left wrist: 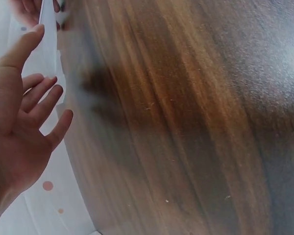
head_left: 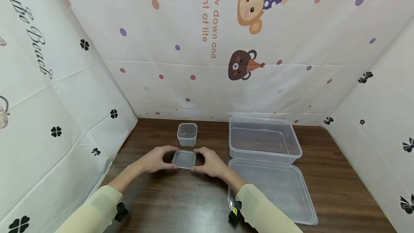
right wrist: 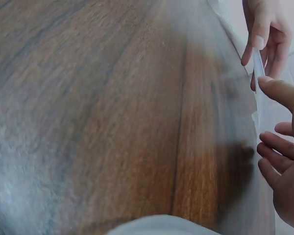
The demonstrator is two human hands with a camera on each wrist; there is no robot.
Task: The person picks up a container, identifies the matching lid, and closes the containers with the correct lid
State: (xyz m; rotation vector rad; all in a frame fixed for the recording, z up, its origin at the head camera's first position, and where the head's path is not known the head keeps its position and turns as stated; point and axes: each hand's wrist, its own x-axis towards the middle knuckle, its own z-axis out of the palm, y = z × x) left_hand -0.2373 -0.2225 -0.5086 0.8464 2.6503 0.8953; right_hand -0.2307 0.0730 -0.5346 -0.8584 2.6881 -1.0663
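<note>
Between both hands is a small clear plastic lid (head_left: 184,159), square with rounded corners, held a little above the table. My left hand (head_left: 160,159) pinches its left edge between thumb and fingers. On the opposite edge, my right hand (head_left: 210,161) grips it the same way. The lid (left wrist: 48,39) appears nearly edge-on in the left wrist view, beside the left thumb. From the right wrist, the lid (right wrist: 257,73) is also a thin strip linking the two hands. Just behind it stands a small clear square container (head_left: 187,135), upright and without a lid.
At the right, a large clear rectangular container (head_left: 263,155) stands upright and uncovered. Its size is matched by a large flat lid (head_left: 275,190) lying in front, partly under the right sleeve. Printed white cloth walls (head_left: 194,92) border the dark wooden table (head_left: 168,204).
</note>
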